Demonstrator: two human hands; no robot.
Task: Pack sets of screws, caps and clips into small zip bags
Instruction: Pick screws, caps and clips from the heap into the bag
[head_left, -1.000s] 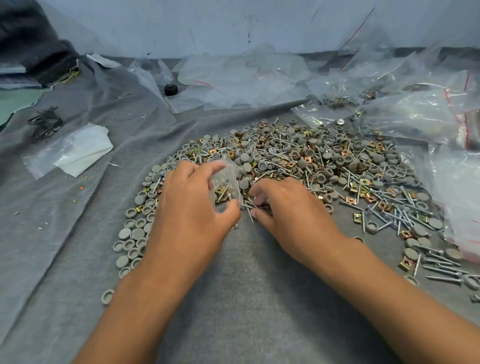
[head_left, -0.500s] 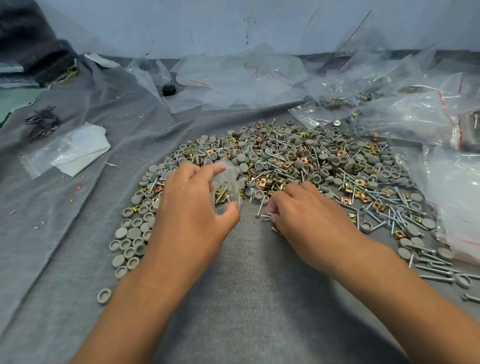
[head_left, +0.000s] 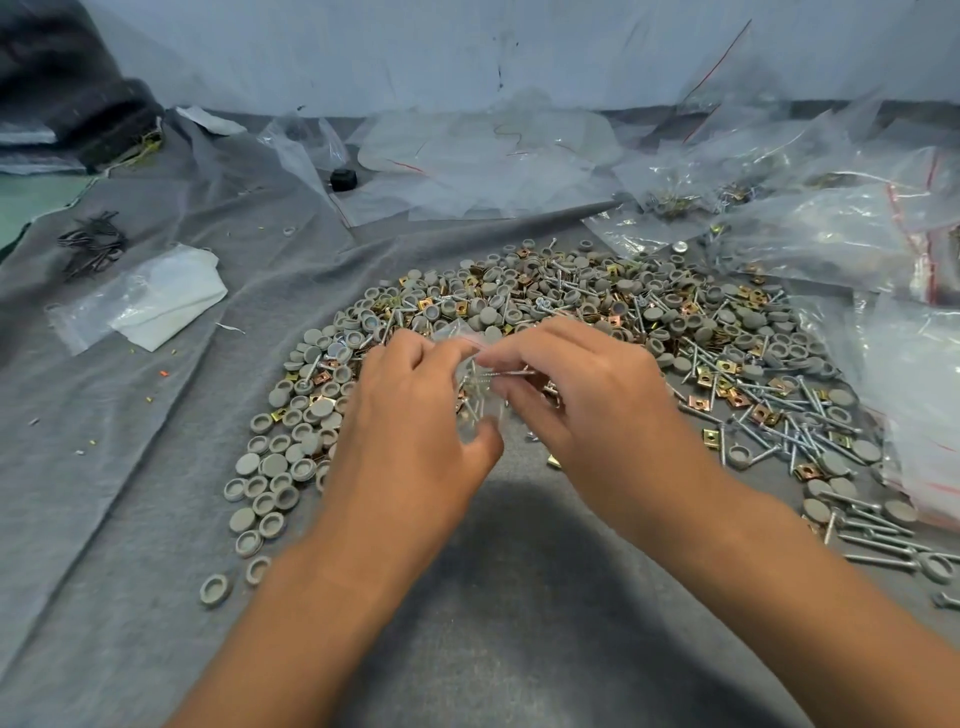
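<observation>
A packing work spot: a big pile of screws (head_left: 769, 415), caps (head_left: 291, 467) and clips (gold ones), plastic bags (head_left: 831, 228) at two o'clock.

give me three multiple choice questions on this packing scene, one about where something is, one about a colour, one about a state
1. Where is the small black round cap?
A. among the heaped parts
B. far across the grey cloth, beside the empty clear plastic bags
C. in the left hand

2. What colour are the round plastic caps spread at the heap's left edge?
A. grey
B. red
C. white

3. What is the right hand doing?
A. lying flat on the cloth
B. hanging idle
C. pinching silver metal screws at the small clear zip bag gripped by the left hand

Answers: 1 B, it sits apart from the heap near the bags; 2 A, they match the cloth's grey; 3 C, the fingers close on the screws at the bag.
</observation>
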